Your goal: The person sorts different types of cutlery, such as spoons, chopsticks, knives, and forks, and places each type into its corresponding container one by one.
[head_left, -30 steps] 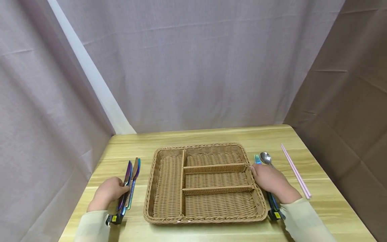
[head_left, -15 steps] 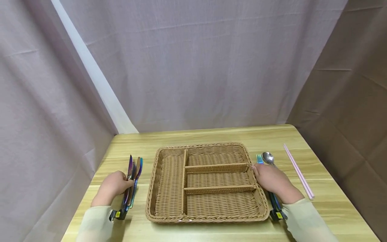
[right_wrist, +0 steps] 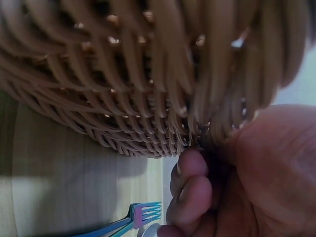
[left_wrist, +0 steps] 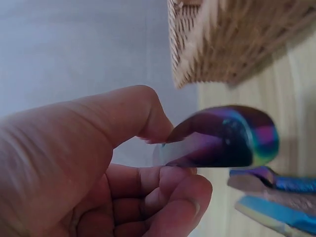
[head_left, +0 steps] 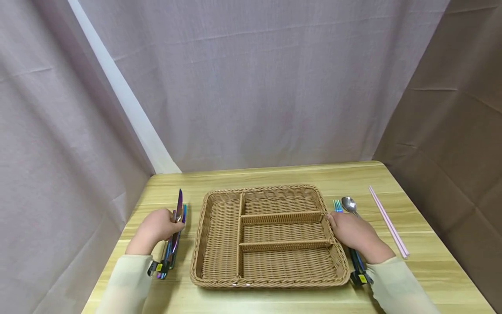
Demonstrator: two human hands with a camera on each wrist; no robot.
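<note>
My left hand pinches an iridescent purple table knife between thumb and fingers, to the left of the basket. Its blade points away from me, and its shiny handle faces the left wrist camera. Just beneath and beside it, more knives in blue and copper tones lie on the table, partly covered by the hand in the head view. My right hand grips the right side of a brown wicker basket, thumb at the rim and fingertips against the outer weave.
Dividers split the basket into several compartments. Right of it, a blue-green fork and a silver spoon lie partly under my right hand. Pink chopsticks lie farther right. Grey curtains hang behind the wooden table.
My left hand has moved right and away from me, bringing the purple knife apart from the others and over them. The right hand has stayed on the basket. The view has shifted slightly.
</note>
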